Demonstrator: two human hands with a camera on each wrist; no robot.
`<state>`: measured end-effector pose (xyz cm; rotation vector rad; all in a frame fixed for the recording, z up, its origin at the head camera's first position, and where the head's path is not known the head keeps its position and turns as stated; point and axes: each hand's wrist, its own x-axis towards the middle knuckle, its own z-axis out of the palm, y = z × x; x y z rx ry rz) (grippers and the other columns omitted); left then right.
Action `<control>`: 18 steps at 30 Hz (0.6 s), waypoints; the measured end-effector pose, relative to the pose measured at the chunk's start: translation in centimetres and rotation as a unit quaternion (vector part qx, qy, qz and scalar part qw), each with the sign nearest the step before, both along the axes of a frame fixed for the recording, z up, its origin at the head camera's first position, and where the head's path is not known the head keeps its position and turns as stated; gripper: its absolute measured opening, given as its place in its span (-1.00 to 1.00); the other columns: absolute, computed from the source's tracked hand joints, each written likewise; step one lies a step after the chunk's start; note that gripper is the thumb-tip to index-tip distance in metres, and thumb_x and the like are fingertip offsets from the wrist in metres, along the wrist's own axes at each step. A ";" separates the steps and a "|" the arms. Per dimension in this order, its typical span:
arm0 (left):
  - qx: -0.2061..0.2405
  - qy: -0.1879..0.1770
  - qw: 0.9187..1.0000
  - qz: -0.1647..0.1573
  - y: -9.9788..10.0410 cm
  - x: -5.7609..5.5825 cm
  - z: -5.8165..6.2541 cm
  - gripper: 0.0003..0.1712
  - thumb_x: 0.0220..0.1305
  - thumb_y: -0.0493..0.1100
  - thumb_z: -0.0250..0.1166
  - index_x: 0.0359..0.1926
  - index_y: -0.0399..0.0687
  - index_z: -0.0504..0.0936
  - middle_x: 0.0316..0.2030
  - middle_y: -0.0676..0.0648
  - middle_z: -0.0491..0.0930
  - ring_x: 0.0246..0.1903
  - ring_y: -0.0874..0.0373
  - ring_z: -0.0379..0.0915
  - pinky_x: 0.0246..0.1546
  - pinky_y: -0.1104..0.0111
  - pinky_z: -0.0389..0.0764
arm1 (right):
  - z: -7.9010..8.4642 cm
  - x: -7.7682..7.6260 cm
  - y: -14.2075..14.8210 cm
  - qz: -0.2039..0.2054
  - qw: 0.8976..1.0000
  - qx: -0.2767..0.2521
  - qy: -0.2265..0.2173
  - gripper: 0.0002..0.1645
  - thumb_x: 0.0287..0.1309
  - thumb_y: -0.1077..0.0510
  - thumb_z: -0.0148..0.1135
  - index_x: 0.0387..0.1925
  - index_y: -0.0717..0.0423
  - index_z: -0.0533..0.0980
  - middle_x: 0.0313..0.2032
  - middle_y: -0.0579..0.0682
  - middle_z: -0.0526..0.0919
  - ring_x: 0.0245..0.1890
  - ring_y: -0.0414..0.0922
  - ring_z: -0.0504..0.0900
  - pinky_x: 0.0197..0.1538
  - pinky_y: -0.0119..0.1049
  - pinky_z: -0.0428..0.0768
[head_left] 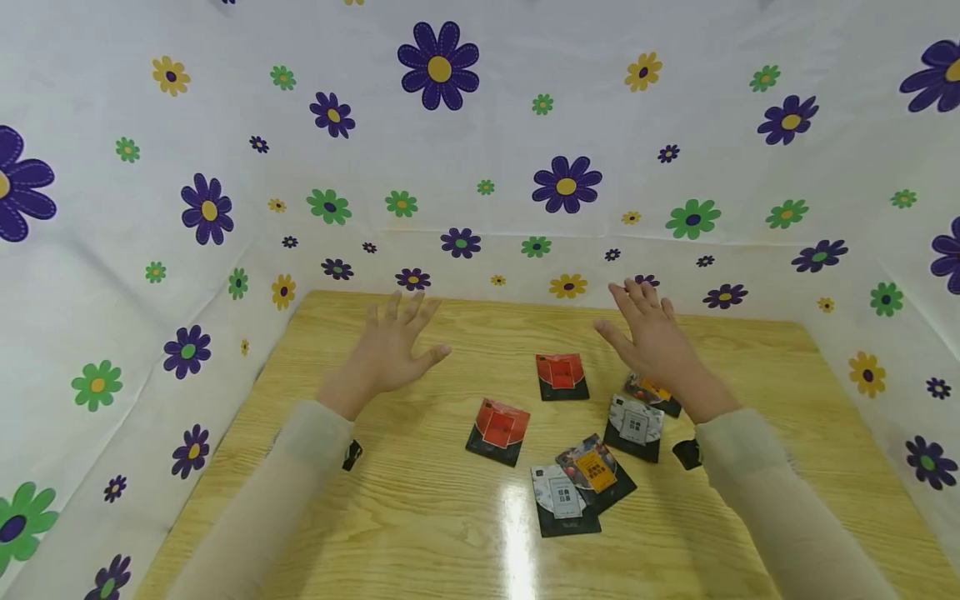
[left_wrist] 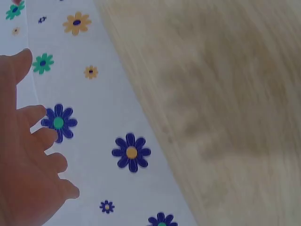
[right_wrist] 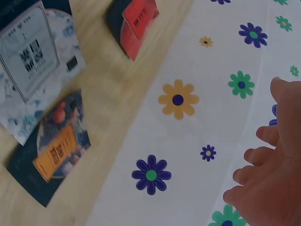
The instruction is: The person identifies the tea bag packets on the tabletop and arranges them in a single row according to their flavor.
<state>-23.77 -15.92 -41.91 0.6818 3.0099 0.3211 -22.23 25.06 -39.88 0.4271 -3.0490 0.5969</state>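
Note:
My left hand [head_left: 390, 348] hovers over the left part of the table, fingers spread and holding nothing. On the other side my right hand [head_left: 654, 340], its fingers extended, is raised over the packets at the right and holds nothing. Below it lies a packet with an orange label [head_left: 647, 390], partly hidden by the hand and a white-and-black packet [head_left: 634, 427]. Two red-and-black packets, one farther back [head_left: 562, 377] and one nearer [head_left: 498, 431], lie flat between the hands. Toward the front, another orange-labelled packet [head_left: 596, 473] overlaps a second white-and-black packet [head_left: 561, 502].
The wood-grain table [head_left: 420, 517] is bordered at the back and both sides by a white cloth [head_left: 487, 125] printed with flowers. Black strap pieces show beside the left cuff [head_left: 318, 425] and the right cuff [head_left: 731, 442].

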 end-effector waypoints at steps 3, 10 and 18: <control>0.016 -0.012 1.000 -0.016 1.1 0.8 -1.0 -0.03 0.55 0.45 -0.04 0.73 0.12 -0.04 0.70 -0.18 -0.10 0.66 -0.43 -0.31 0.54 -0.47 -0.25 | -1.3 0.1 -0.4 0.012 1.000 -0.008 0.004 -0.05 0.63 -0.27 -0.06 0.69 0.21 -0.05 0.66 0.40 -0.13 0.66 0.43 -0.24 0.59 0.47 -0.22; 0.039 -0.048 0.997 -0.046 3.3 2.8 -3.4 -0.07 0.56 0.34 0.07 0.72 0.10 -0.02 0.69 -0.21 -0.02 0.65 -0.43 -0.21 0.54 -0.46 -0.19 | -3.6 1.0 -1.4 0.020 1.000 -0.016 -0.009 -0.10 0.64 -0.20 -0.03 0.69 0.21 -0.02 0.66 0.37 -0.07 0.66 0.41 -0.18 0.61 0.44 -0.20; 0.046 -0.079 0.993 -0.073 5.2 4.7 -5.4 -0.10 0.56 0.32 0.09 0.71 0.09 0.06 0.67 -0.18 0.05 0.64 -0.43 -0.13 0.55 -0.44 -0.14 | -5.7 3.2 -1.2 0.018 0.999 -0.017 -0.032 -0.15 0.63 -0.14 0.01 0.65 0.26 0.08 0.63 0.42 0.02 0.64 0.44 -0.11 0.58 0.50 -0.14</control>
